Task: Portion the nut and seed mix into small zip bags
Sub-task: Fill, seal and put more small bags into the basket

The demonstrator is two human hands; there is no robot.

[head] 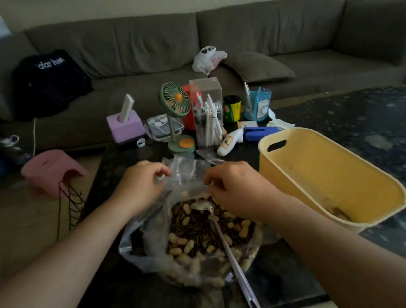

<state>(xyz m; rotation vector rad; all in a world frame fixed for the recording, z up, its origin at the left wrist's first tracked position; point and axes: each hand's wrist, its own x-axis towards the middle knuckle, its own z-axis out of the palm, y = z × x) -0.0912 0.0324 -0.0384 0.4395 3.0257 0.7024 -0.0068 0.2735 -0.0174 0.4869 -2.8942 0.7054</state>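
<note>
Pinching the zip bag (188,174) by its two top corners above the mix (207,234), the left hand (140,183) and right hand (236,188) seem to be opening it, so next the spoon (225,244) lying in the mix must be taken up.

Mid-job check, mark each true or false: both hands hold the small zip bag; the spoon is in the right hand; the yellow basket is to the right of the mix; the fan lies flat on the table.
1. Both the left hand and right hand pinch the small zip bag: true.
2. The spoon is in the right hand: false; it rests in the nut and seed mix, unheld.
3. The yellow basket sits right of the mix: true.
4. The fan lies flat: false; it stands upright.
</note>
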